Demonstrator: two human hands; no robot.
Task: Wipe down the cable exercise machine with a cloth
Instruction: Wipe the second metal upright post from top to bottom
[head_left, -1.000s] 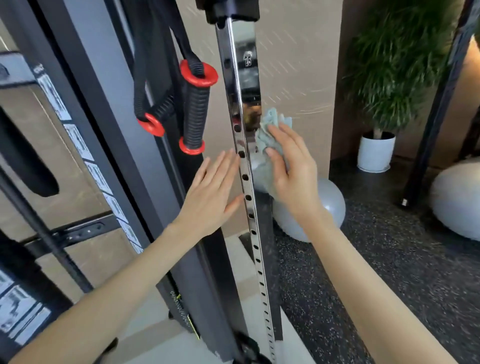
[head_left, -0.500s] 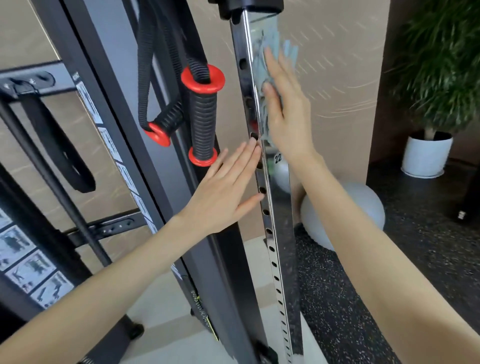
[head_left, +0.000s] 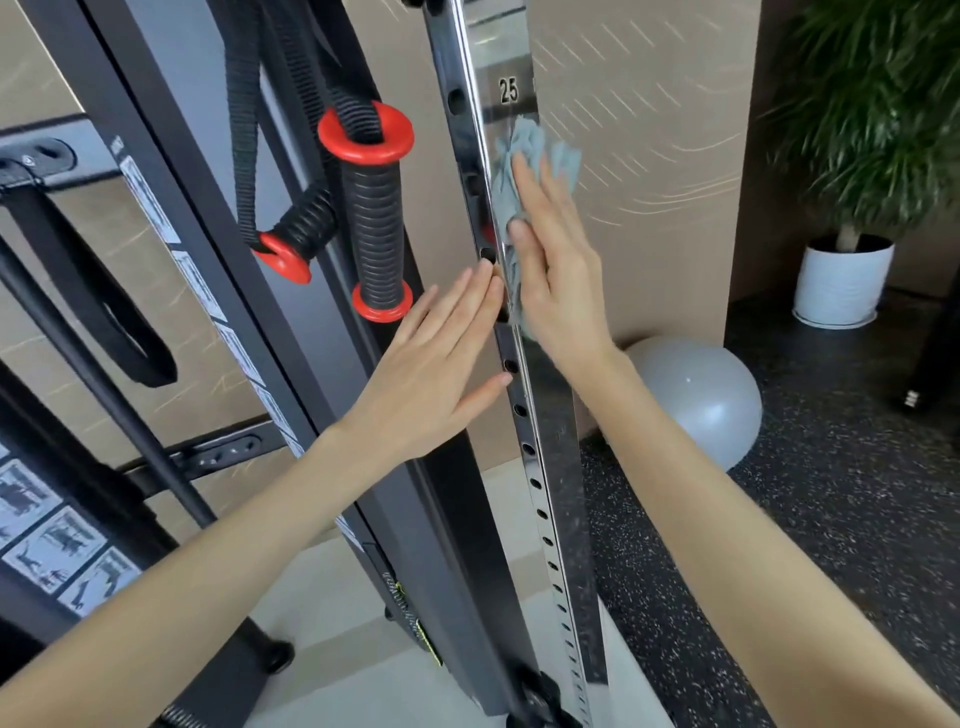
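Observation:
The cable machine's chrome upright rail, with a row of holes down its left face and the number 25 near the top, runs down the middle of the view. My right hand presses a light blue cloth flat against the rail's shiny right face, just below the 25. My left hand lies open and flat on the holed face, fingertips beside the cloth. Most of the cloth is hidden under my right palm.
Black handles with red end caps hang on straps left of the rail. A black frame post with exercise diagrams stands further left. A grey exercise ball and a potted plant sit on the speckled floor to the right.
My right hand went up the rail with the cloth, then came back down a little to just under the 25. The left hand stayed flat on the holed face.

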